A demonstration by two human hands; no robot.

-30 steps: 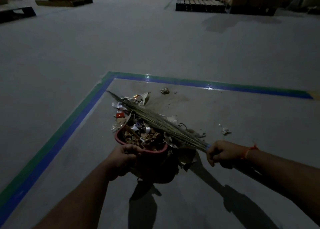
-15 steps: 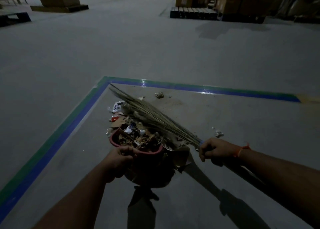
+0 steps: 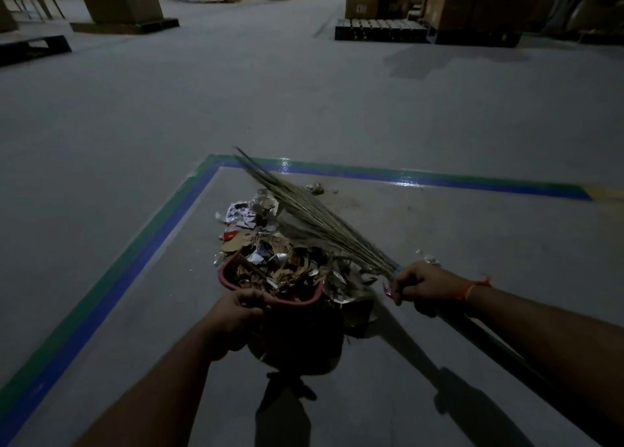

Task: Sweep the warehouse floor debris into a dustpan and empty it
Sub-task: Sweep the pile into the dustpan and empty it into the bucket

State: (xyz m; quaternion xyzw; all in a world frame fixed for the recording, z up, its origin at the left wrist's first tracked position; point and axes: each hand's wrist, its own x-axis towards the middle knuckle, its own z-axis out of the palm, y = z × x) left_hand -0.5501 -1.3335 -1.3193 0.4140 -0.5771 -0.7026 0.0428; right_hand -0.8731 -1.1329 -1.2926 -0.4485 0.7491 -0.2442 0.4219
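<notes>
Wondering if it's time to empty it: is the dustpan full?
Full: scraps heap above the red dustpan rim, and more debris lies beyond it.

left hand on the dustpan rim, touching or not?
Touching. Head view: the left hand has its fingers curled over the red dustpan at its near rim.
</notes>
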